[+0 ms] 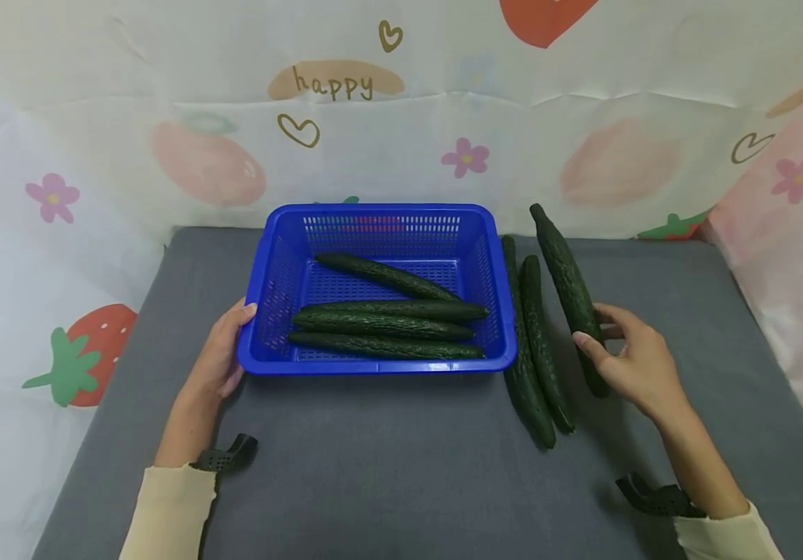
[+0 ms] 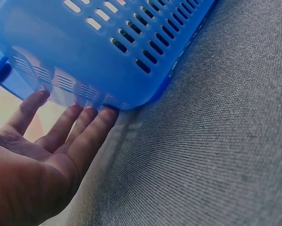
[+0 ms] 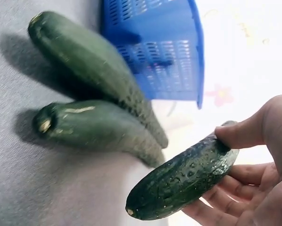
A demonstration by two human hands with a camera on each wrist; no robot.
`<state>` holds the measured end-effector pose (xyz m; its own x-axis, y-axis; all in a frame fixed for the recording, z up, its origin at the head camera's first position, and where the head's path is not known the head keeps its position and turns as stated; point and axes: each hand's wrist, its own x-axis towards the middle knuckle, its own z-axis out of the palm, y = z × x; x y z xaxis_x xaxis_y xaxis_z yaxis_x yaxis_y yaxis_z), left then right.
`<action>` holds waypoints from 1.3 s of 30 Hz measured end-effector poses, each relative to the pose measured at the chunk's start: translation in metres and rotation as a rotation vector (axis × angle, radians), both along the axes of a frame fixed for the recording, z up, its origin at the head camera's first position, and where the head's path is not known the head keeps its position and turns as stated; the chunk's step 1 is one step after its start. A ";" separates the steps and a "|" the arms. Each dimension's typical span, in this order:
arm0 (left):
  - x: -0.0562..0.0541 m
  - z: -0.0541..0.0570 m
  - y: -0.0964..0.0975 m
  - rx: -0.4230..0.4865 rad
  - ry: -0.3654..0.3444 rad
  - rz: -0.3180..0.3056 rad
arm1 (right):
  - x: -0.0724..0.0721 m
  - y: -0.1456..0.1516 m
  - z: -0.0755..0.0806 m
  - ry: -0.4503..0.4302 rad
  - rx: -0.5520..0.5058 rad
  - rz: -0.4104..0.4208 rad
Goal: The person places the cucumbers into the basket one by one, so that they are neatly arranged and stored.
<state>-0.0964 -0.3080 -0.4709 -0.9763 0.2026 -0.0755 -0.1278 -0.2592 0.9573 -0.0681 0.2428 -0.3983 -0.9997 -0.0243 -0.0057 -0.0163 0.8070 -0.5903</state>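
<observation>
A blue plastic basket (image 1: 376, 365) with slotted walls stands on the grey cloth, several dark green cucumbers (image 1: 383, 323) lying inside it. At its left end my left hand (image 1: 222, 350) holds the basket, thumb on the rim; the left wrist view shows the fingers (image 2: 91, 136) against the outer wall. My right hand (image 1: 642, 362) grips a cucumber (image 1: 569, 288) between thumb and fingers, tilted with its thin end toward the back. In the right wrist view that cucumber (image 3: 183, 179) appears raised off the cloth. Two more cucumbers (image 1: 544, 342) (image 3: 84, 61) lie side by side along the basket's right side.
The grey cloth (image 1: 373, 467) covers the table under everything. Behind it hangs a pale printed sheet (image 1: 387, 163) with hearts, flowers and fruit. A dark strap piece (image 1: 226, 455) is on the left wrist, another (image 1: 660, 498) on the right.
</observation>
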 end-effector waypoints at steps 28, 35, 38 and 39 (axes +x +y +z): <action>0.001 0.003 0.000 -0.040 -0.023 0.029 | -0.031 -0.060 0.045 0.133 0.019 0.262; 0.000 0.003 0.000 -0.040 -0.024 0.034 | -0.045 -0.073 0.062 0.173 0.079 0.320; 0.000 0.000 0.000 -0.029 -0.017 0.030 | -0.049 -0.081 0.070 0.160 0.089 0.331; -0.001 0.000 0.000 -0.032 -0.013 0.027 | -0.050 -0.083 0.071 0.157 0.092 0.336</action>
<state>-0.0971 -0.3084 -0.4711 -0.9803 0.1735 -0.0946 -0.1341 -0.2321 0.9634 -0.1184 0.1594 -0.3268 -0.9249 -0.3573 0.1297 -0.3735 0.7906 -0.4852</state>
